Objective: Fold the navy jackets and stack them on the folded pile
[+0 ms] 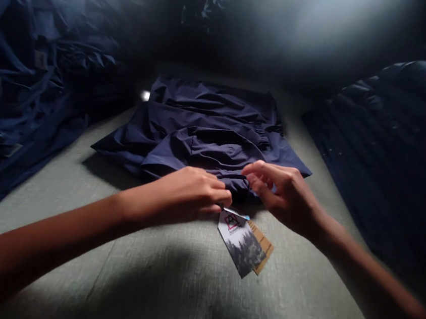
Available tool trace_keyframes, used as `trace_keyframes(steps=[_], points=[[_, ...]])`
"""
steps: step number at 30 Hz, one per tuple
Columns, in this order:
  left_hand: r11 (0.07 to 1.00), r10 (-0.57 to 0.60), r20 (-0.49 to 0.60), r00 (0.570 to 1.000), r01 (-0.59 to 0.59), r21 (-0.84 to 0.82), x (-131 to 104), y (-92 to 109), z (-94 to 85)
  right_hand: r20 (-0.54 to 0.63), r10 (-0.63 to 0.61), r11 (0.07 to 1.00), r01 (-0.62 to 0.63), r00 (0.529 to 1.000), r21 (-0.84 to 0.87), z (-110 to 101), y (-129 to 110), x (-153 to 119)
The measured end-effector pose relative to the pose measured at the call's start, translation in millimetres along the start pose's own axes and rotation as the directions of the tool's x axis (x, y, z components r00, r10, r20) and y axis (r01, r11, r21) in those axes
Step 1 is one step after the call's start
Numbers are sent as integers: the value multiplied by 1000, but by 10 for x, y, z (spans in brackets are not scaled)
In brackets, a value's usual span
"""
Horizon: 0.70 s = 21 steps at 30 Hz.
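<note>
A folded navy garment (216,124) with a gathered elastic part lies in front of me. My left hand (197,193) is closed at its near edge, knuckles up, fingertips at the top end of the hang tags. The front tag (244,241) is white and grey with a red logo and a tree picture; a brown card tag (264,248) shows behind it. My right hand (280,189) is just right of the left, at the garment's near edge. Its fingers are curled and their tips close to the thumb; anything between them is too small to make out.
Piled navy garments (34,85) rise on the left. Another stack of navy garments (397,143) lies on the right. All rest on a pale, cloth-like table surface (169,287). The back is dark, with a hazy light at upper right.
</note>
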<state>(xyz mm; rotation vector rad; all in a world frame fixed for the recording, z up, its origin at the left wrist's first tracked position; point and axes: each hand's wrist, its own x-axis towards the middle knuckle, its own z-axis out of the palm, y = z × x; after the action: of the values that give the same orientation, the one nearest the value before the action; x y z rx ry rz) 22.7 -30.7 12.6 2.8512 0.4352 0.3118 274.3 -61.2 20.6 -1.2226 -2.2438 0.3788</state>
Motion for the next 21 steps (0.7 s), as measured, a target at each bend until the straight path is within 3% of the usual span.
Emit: trace_keyframes(steps=[4,10,16,21], points=[[994,12,-53,999,-6,109,-67,300,302,94,17,997,-9,995,-78,80,-69,-353],[986,56,-126,991,-35,166,-321,593,678,13,82,977,-78,997,-198,426,-60,-799],[984,-58,-204,977,91,156,-417,747,681,71,-92,996,93,993,-11,469,-162,-812],[969,-85,-242,967,137,207,-499,689,617,140,-250,960,226,958,165,549,-213,-832]])
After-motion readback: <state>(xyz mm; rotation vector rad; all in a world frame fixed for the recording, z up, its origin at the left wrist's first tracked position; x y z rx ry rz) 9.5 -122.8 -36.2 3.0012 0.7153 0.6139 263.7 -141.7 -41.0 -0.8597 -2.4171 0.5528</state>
